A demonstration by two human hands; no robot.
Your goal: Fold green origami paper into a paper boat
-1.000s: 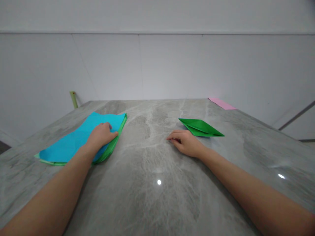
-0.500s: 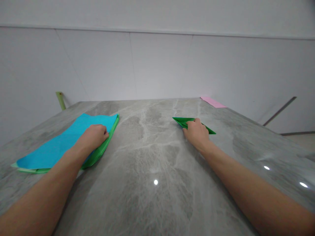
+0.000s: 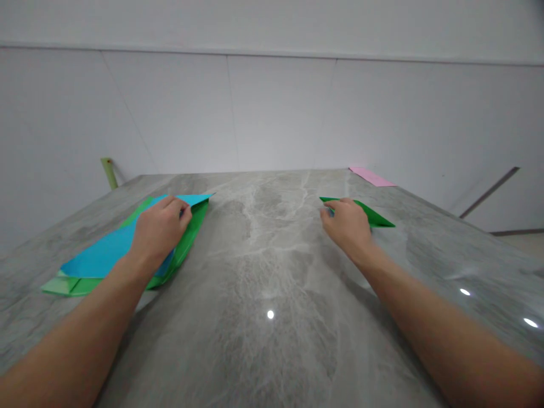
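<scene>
On the left lies a stack of paper, with a blue sheet (image 3: 104, 250) on top of green sheets (image 3: 189, 238). My left hand (image 3: 164, 224) is closed in a pinch on the blue sheet's right side, and the sheet sits askew over the green ones. A folded green paper (image 3: 377, 216) with pointed ends lies at the right. My right hand (image 3: 346, 220) is over its left part and hides much of it. Its thumb and forefinger are bent with a small gap between their tips.
All this is on a grey marbled tabletop (image 3: 263, 272). A pink sheet (image 3: 372, 177) lies at the far right edge. Behind the table stands a white wall (image 3: 276, 113), with a light green strip (image 3: 109, 173) beside the far left corner.
The blue sheet has shifted right and away over the stack with my left hand, baring more green at its left. The folded green paper and my right hand have moved right.
</scene>
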